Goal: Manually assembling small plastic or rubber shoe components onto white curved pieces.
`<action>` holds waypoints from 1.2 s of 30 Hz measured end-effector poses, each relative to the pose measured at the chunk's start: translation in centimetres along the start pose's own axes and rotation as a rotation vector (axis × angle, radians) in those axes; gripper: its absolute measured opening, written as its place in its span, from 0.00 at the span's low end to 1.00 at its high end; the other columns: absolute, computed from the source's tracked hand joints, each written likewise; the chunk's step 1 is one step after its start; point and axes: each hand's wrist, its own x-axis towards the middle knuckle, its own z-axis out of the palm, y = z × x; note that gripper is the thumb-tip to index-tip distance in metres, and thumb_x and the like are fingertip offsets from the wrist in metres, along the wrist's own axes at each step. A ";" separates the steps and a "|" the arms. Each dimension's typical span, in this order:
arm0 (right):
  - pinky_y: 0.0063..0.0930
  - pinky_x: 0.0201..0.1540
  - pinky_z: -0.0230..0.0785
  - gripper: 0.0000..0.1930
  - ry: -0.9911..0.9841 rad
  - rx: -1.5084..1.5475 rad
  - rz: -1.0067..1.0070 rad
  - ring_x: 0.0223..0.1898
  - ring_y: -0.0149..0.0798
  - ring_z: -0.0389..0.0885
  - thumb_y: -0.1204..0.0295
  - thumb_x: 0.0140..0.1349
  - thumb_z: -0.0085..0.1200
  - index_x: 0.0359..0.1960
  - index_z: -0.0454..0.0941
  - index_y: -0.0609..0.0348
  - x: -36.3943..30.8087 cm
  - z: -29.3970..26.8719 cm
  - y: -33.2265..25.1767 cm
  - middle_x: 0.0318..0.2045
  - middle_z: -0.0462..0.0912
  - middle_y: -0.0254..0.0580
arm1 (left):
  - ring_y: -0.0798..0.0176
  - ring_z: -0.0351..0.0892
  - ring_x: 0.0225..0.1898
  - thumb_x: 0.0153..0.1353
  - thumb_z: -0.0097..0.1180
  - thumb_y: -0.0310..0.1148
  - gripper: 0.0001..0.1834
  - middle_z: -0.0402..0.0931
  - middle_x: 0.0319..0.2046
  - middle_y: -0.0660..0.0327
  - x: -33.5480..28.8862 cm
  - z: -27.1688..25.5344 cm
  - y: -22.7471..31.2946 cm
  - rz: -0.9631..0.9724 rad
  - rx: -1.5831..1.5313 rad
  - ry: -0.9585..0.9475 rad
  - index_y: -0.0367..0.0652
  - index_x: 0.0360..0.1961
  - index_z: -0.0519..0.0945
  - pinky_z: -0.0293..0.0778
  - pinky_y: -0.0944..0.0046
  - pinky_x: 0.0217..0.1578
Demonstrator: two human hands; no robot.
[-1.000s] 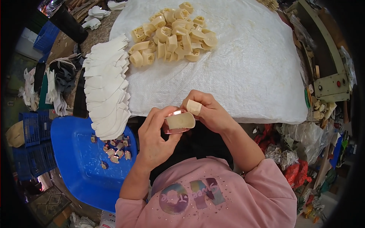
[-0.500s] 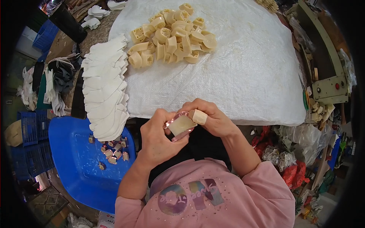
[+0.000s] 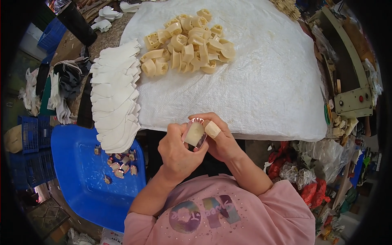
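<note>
- Pinching a small cream-faced piece with a shiny pink skin (image 3: 193, 136), the left hand (image 3: 175, 150) has its thumb at the near end and fingers curled round the left side.
- Right hand (image 3: 222, 141) is bunched up on the same piece from the other side, index finger reaching over the far end, thumb in a beige wrap (image 3: 212, 130) at the right edge.
- So yeah, the piece is right between both hands.
- Beyond the hands: white woven sack (image 3: 265, 81) with a heap of beige moulded pieces (image 3: 190, 49) on it.
- Out left of the left hand: overlapping white strips (image 3: 114, 98), plus a blue tub (image 3: 85, 183) holding some pinkish shiny bits (image 3: 119, 168).
- Way right of the right hand: red plastic (image 3: 316, 194).
</note>
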 end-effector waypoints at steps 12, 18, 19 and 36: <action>0.25 0.49 0.62 0.20 -0.078 -0.436 -0.193 0.44 0.31 0.70 0.65 0.67 0.45 0.58 0.66 0.60 1.0 -1.8 -0.5 0.46 0.73 0.39 | 0.70 0.76 0.25 0.46 0.65 0.24 0.18 0.74 0.22 0.59 1.0 -1.5 -0.7 -0.513 -0.575 -0.105 0.36 0.35 0.68 0.72 0.69 0.23; 0.31 0.44 0.61 0.10 -0.211 -0.773 -0.287 0.39 0.43 0.67 0.73 0.60 0.48 0.42 0.71 0.61 1.8 -0.5 -1.9 0.34 0.71 0.43 | 0.75 0.61 0.17 0.67 0.38 0.39 0.15 0.64 0.18 0.64 -0.4 -2.3 -1.1 -0.888 -1.498 -0.503 0.40 0.47 0.66 0.57 0.75 0.17; 0.31 0.44 0.61 0.10 -0.212 -0.775 -0.288 0.39 0.43 0.67 0.73 0.60 0.48 0.42 0.71 0.61 1.7 0.0 -2.1 0.34 0.71 0.43 | 0.75 0.61 0.17 0.67 0.38 0.39 0.15 0.64 0.18 0.64 -0.3 -2.3 -1.1 -0.885 -1.499 -0.503 0.40 0.47 0.66 0.57 0.75 0.17; 0.24 0.43 0.62 0.13 -0.269 -0.707 -0.166 0.38 0.32 0.70 0.68 0.66 0.41 0.47 0.72 0.62 3.3 1.1 -2.2 0.35 0.72 0.37 | 0.73 0.53 0.14 0.67 0.39 0.48 0.21 0.58 0.16 0.66 -1.6 -5.9 -2.6 -0.949 -1.373 -0.416 0.41 0.48 0.68 0.52 0.72 0.15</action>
